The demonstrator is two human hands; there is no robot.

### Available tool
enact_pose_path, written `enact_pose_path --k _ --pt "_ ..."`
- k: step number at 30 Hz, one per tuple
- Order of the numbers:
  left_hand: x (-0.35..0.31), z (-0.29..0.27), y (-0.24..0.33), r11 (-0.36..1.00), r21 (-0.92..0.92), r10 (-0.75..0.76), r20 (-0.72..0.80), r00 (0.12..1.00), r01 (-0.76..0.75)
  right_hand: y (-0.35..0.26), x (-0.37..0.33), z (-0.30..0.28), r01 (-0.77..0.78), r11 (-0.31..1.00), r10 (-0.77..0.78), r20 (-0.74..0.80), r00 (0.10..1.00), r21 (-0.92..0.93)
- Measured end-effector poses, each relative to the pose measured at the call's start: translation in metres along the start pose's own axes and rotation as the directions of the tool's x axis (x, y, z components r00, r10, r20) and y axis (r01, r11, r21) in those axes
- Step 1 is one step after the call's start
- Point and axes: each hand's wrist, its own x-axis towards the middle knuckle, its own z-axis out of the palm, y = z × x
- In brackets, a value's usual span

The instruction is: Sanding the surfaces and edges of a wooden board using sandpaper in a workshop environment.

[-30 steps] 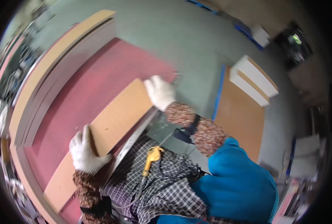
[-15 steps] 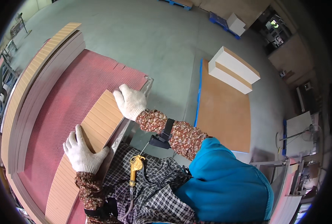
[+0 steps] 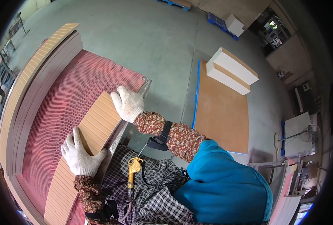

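Note:
A long tan board (image 3: 101, 119) with parallel grooves across its face lies along the near side of a table with a red mesh top (image 3: 61, 108). My left hand (image 3: 81, 154), in a white knit glove, spans the board's width, thumb at the near edge and fingers spread toward the opposite edge. At the board's far end, my right hand (image 3: 129, 105), gloved alike, is closed round the corner; its fingertips on the underside are hidden. A yellow air blow gun (image 3: 133, 167) on a hose hangs against my checked apron, below the right forearm.
Stacked curved boards (image 3: 46, 93) line the table's left side, a grooved one on top. To the right, a brown sheet (image 3: 222, 116) on a blue-edged base carries white blocks with tan faces (image 3: 232, 71). A blue pallet (image 3: 222, 25) lies farther back.
The whole view has shifted slightly to the left. Both hands keep their places on the grooved board, which shows no clear movement on the table.

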Motion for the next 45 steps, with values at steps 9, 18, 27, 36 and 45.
enact_pose_path --k 9,18,27,36,45 --pt "0.001 -0.001 -0.003 1.000 -0.019 0.001 0.028 1.000 -0.001 -0.001 -0.001 0.001 0.008 1.000 -0.009 -0.018 1.000 -0.010" --pt "0.001 -0.001 -0.002 1.000 -0.012 -0.001 0.028 1.000 0.002 0.003 -0.001 0.005 0.019 1.000 -0.018 -0.029 0.999 0.006" --pt "0.000 0.001 -0.001 1.000 -0.025 0.009 -0.006 1.000 -0.009 0.001 -0.001 0.001 0.018 1.000 -0.018 -0.022 1.000 0.002" --pt "0.001 0.003 -0.003 1.000 -0.004 0.018 -0.022 1.000 -0.018 0.000 0.000 0.000 -0.004 1.000 0.004 0.004 1.000 0.010" --pt "-0.006 -0.006 -0.008 0.998 0.011 -0.064 0.017 0.998 0.064 -0.008 -0.003 0.011 0.048 0.997 -0.050 0.027 0.998 0.066"
